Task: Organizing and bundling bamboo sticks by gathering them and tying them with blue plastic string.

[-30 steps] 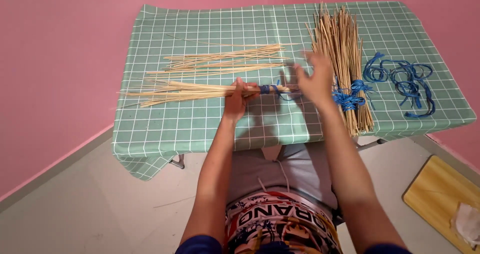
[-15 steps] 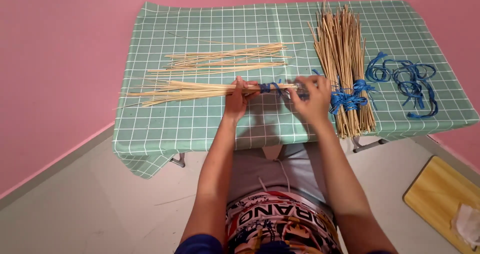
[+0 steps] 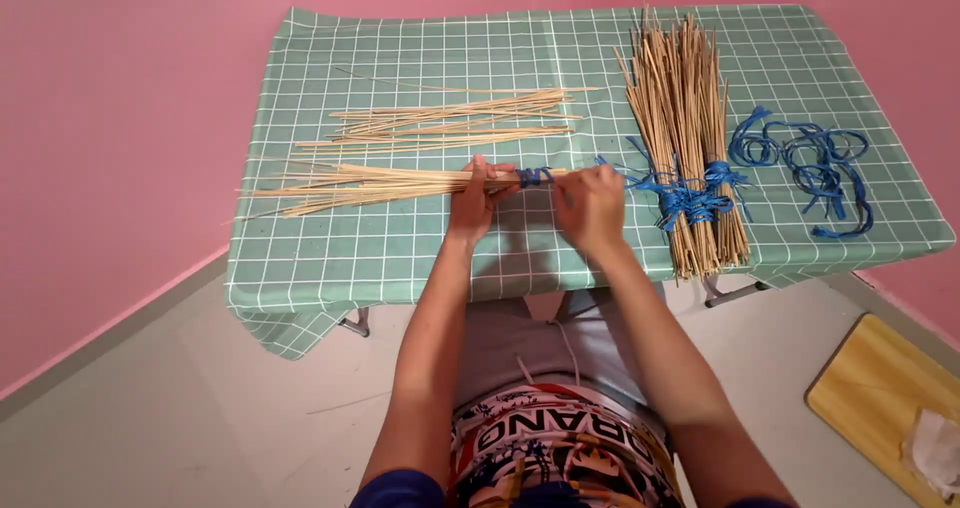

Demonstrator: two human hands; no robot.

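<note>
Holding tight, the left hand is wrapping its grip around a thin bundle of sticks lying sideways on the desk. The fingers are clenched on the sticks just beside a blue string wrap near the bundle's right end. The right hand is sitting at that same end, and its grip is pinching the loose blue string coming off the wrap. The bundle's long thin tips are fanning out to the left.

Behind the bundle, some loose sticks are lying flat, well apart from the hands. To the right, a big bundle of sticks is lying the other way, pointing from front to back, with blue ties around it near the front. Farther right, a heap of blue strings is curling on the green checked cloth that is covering the desk. A pink wall is standing behind.
</note>
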